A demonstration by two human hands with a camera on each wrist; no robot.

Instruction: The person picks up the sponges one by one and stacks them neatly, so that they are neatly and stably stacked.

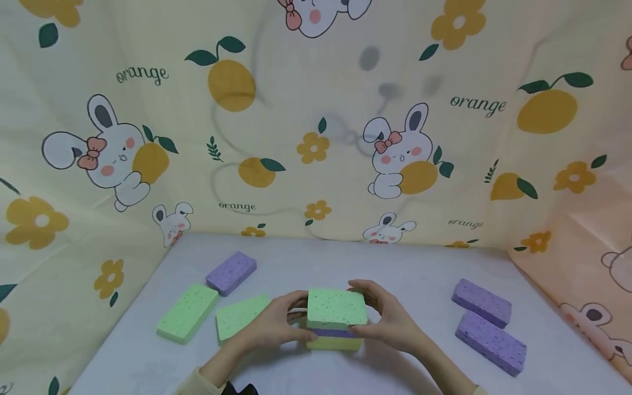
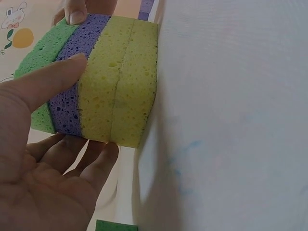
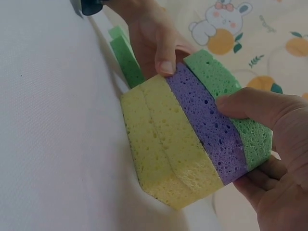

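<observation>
A stack of sponges stands on the white table before me, with a green sponge (image 1: 337, 310) on top. Beneath it lies a purple sponge (image 3: 207, 127), and two yellow sponges (image 2: 134, 82) form the bottom. My left hand (image 1: 274, 325) grips the stack's left side, thumb at the front by the purple layer and fingers behind. From the right side my right hand (image 1: 392, 325) holds it too, its thumb on the seam between green and purple. Parts of the fingers are hidden behind the stack.
Left of the stack lie two green sponges, one flat (image 1: 187, 314) and one partly behind my left forearm (image 1: 239, 318), and a purple sponge (image 1: 231, 273). Two purple sponges (image 1: 481, 303) lie at the right. A printed curtain (image 1: 345, 181) closes off the table's back and sides.
</observation>
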